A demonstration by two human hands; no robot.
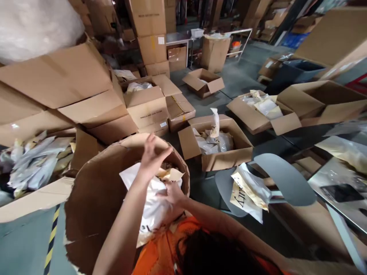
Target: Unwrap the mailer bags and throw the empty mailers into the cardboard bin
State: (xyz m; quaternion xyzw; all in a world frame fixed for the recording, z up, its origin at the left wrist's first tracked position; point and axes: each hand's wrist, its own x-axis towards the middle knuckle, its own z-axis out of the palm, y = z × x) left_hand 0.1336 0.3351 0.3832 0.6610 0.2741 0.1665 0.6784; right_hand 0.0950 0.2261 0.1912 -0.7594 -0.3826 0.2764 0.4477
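My left hand (153,152) is raised near the centre of the frame, just above the torn rim of the big round brown cardboard drum (94,191) that fills the lower left. Its fingers are bent loosely together and close on nothing that I can see. My right hand (172,193) sits lower, just right of centre, with its fingers clamped on the crumpled white plastic mailer bag (151,202), which bulges out of the drum's mouth against my orange vest (160,248). A tan paper piece (170,175) pokes up between the two hands, touching the bag.

To the right of the drum stands an open brown cardboard box of white bags (218,147), and further right a grey plastic chair (282,179) carries a white-and-yellow printed packet (248,191). More open cartons crowd the upper half of the frame.

I judge the main risk to be the bag itself: the plastic is slick and bunched, and only one hand grips it, so it could slide free and drop back into the drum or onto the floor. The drum's rim is ragged and torn, so dragging the thin film across it could snag or rip it. The loose tan piece could also come up with the bag and spill.
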